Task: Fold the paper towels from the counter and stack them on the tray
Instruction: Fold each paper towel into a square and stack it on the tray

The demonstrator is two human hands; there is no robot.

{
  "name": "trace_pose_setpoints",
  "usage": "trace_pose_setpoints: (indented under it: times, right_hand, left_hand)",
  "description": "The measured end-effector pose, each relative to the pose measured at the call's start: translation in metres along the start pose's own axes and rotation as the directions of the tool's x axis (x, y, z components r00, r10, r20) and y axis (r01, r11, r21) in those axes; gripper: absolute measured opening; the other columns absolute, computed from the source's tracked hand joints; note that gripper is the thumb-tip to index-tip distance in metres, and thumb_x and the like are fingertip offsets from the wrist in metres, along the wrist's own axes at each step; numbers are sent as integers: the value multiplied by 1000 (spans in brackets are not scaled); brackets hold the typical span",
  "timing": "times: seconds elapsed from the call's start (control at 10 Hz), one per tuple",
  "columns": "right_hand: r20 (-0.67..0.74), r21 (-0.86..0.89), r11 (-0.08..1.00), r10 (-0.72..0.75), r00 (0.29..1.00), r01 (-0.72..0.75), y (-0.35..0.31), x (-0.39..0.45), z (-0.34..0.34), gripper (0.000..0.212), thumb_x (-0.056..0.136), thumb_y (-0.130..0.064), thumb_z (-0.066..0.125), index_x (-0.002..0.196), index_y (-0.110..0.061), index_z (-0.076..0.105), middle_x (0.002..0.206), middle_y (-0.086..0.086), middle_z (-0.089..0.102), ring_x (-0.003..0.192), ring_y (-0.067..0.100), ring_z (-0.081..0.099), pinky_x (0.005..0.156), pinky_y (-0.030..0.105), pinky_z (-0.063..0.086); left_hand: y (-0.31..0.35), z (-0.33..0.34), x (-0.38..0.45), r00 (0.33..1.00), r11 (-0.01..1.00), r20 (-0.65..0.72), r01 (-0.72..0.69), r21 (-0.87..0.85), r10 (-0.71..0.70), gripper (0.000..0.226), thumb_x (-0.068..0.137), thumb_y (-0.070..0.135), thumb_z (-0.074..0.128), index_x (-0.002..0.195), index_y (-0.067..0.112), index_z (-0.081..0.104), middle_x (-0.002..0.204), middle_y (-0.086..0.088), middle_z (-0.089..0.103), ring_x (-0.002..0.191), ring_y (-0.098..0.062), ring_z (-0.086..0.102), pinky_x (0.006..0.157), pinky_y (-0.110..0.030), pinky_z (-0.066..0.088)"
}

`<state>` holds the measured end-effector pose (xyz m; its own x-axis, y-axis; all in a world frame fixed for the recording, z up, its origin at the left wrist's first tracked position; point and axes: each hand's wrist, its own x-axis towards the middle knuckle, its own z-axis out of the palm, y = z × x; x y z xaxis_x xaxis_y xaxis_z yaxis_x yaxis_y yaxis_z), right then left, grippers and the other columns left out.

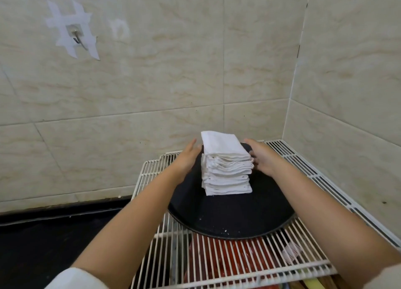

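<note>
Two bare forearms reach forward from the bottom edge of the view, a white sleeve [76, 278] showing at the left elbow. They cross over a white wire rack [238, 265], through whose bars something red [217, 260] and other blurred items show below. On the rack sits a round black tray [234, 219], its near rim close to the rack's front half and its far side toward the back corner where two tiled walls meet. A tall stack of folded paper towels [226, 165] stands on the far half of the tray, a little uneven, the top sheets overhanging to the right. The left hand [187, 158] lies with straight fingers along the stack's left side, touching or just beside it; the right hand [261, 156] is likewise flat against the right side, fingers straight and gripping nothing, though its thumb is hidden. The step in hand seems to be squaring up the stack, and with so many towels already piled the task looks near its end. The next move probably calls for gentle, even pressure from both sides, since a tall soft pile could lean or slide if pushed from one side only. To the left of the rack lies a dark counter [43, 241]; no loose towels show on it. On the wall, upper left, a hook [77, 39] is taped in place. Nothing stands between the hands and the stack.
</note>
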<state>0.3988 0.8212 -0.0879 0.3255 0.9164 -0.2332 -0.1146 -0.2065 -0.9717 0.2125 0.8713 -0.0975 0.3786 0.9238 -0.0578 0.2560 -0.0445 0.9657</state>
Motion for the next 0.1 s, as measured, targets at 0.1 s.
trace_pose_setpoints:
  times: [0.1]
  right_hand:
    - [-128, -98, 993, -81, 988, 69, -17, -7, -15, 48, 95, -36, 42, 137, -13, 37, 143, 7, 40, 133, 26, 36, 107, 40, 30]
  left_hand:
    - [-18, -13, -4, 993, 977, -118, 20, 210, 5, 48, 101, 25, 31, 146, 9, 21, 155, -8, 22, 142, -22, 22, 113, -31, 19]
